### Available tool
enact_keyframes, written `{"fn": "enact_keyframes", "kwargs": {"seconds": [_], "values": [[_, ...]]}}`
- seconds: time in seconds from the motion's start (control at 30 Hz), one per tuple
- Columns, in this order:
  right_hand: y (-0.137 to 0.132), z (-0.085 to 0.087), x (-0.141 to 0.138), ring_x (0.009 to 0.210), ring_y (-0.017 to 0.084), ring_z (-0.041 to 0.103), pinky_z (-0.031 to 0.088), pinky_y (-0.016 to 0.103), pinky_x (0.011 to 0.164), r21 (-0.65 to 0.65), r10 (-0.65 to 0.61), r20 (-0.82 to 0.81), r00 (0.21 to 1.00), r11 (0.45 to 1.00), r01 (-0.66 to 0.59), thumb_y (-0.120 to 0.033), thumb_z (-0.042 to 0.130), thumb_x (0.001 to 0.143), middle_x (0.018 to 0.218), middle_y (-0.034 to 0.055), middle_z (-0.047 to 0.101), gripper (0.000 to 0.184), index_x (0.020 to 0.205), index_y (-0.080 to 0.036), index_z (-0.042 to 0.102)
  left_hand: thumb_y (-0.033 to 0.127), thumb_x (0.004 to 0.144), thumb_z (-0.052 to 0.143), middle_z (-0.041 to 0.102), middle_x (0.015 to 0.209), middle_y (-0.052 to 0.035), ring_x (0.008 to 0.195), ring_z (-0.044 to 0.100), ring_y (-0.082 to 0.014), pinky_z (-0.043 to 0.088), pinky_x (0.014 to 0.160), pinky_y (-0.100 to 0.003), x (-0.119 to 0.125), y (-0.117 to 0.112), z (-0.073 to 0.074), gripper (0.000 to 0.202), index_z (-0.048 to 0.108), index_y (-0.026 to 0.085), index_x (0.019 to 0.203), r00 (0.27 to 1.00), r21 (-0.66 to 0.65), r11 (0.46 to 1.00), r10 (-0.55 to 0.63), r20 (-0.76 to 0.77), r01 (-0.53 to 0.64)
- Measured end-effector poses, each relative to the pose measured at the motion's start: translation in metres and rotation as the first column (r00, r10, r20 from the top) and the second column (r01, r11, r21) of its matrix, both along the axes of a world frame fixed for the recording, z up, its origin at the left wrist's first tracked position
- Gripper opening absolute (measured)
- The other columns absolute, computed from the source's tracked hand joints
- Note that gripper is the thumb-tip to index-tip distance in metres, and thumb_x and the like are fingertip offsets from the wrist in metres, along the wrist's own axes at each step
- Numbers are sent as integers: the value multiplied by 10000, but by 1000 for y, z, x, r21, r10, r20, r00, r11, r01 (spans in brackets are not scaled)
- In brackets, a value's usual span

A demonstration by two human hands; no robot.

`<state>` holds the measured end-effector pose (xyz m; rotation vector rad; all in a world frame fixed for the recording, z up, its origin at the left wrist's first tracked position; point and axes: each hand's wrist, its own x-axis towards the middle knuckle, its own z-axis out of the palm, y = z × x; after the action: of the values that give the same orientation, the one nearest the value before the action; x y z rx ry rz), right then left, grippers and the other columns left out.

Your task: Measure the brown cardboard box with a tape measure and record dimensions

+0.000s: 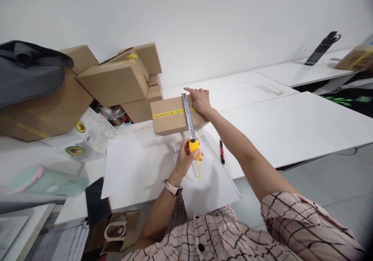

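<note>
White tabletop (279, 128) against pale wall (233, 27). Done, it seems: yellow tape measure (193, 146) near you, its blade (188, 115) lying across taped carton (166, 123). Left: blade not yet retracted, marker (222, 152) lying untouched. Your left hand (183, 159) wraps tape measure; your right hand (201, 100), fingers bent, index stretched, sits by blade's far end; can't tell if pinching. Count: one tape measure, one carton beneath, one marker, two hands; stacked boxes (113, 84) overlap, uncountable.
</note>
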<state>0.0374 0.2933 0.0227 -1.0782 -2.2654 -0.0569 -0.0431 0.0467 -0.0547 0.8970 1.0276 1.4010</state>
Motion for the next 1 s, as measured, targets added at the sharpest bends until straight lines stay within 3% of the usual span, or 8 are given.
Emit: {"fn": "enact_keyframes", "kwargs": {"seconds": [0.27, 0.5, 0.7, 0.8, 1.0], "values": [[-1, 1, -2, 1013, 310, 406, 253, 459, 895, 75, 41, 121, 992, 996, -50, -282, 348, 1008, 1164, 115, 619, 483, 1421, -366, 586, 454, 663, 873, 583, 1318, -113, 786, 711, -172, 618, 625, -325, 11, -5, -6, 686, 537, 227, 1216, 1000, -15, 1000, 13, -20, -14], [-1, -3, -1, 1027, 312, 401, 259, 458, 905, 78, 44, 70, 997, 996, -50, -304, 308, 1025, 1156, 107, 626, 483, 1405, -364, 600, 379, 674, 861, 627, 1164, -74, 816, 683, -163, 600, 640, -287, 17, -5, -21, 693, 501, 226, 1246, 996, 5, 1000, 24, -90, -24], [-5, -2, 0, 1074, 323, 411, 275, 475, 958, 33, 42, 57, 997, 999, -44, -387, 286, 1036, 1154, 111, 621, 498, 1469, -341, 527, 401, 679, 859, 633, 1147, -76, 827, 688, -174, 593, 660, -300, 15, -6, -19, 701, 491, 231, 1252, 993, -8, 1000, 14, -114, -15], [-13, -2, 0, 1111, 328, 411, 273, 483, 1005, 43, -11, 13, 1000, 999, 10, -461, 233, 1046, 1130, 129, 623, 558, 1520, -264, 453, 444, 652, 876, 639, 1185, -94, 848, 695, -188, 591, 679, -309, 10, -20, -19, 757, 477, 244, 1262, 996, -10, 1000, 15, -90, -16], [-51, -17, 5, 1192, 333, 425, 230, 504, 1083, 83, -24, -44, 999, 996, 28, -604, 272, 1019, 1245, 146, 597, 601, 1415, -245, 546, 444, 684, 869, 622, 1304, -127, 954, 702, -228, 586, 779, -343, -11, -83, -23, 829, 433, 279, 1370, 988, -19, 1000, 7, -156, -10]]}}
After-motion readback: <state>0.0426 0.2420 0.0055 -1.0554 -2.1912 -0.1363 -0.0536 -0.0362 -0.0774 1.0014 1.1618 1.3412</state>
